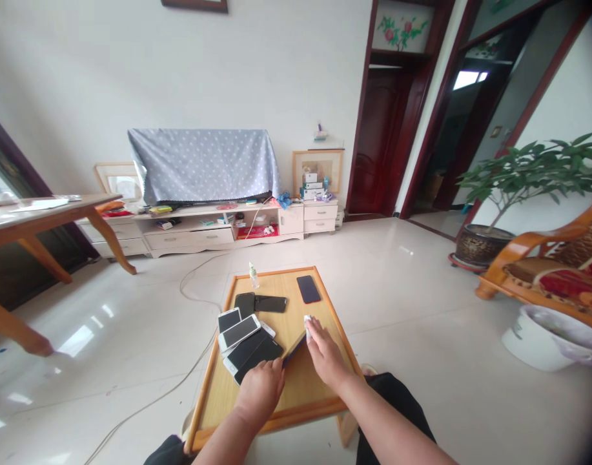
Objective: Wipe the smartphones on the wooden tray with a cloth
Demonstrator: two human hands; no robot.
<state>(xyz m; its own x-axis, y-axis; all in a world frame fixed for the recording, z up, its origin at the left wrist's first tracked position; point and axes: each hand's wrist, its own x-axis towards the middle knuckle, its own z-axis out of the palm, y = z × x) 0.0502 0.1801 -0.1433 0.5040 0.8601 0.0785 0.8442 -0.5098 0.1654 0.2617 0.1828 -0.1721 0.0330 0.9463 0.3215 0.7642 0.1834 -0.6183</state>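
Left hand (261, 389) closed on tilted phone (294, 349), right hand (325, 354) holding white tissue (308, 318) by far end; brace phone steady.

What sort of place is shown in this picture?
Probably a living room in a home: it has a long low cabinet against the wall, a wooden seat with cushions and a potted plant.

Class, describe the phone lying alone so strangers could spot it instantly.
Find the low wooden table. Near its far right corner, beyond the right hand, lies a dark phone. Its reddish edge and solitary spot set it apart from the clustered phones.
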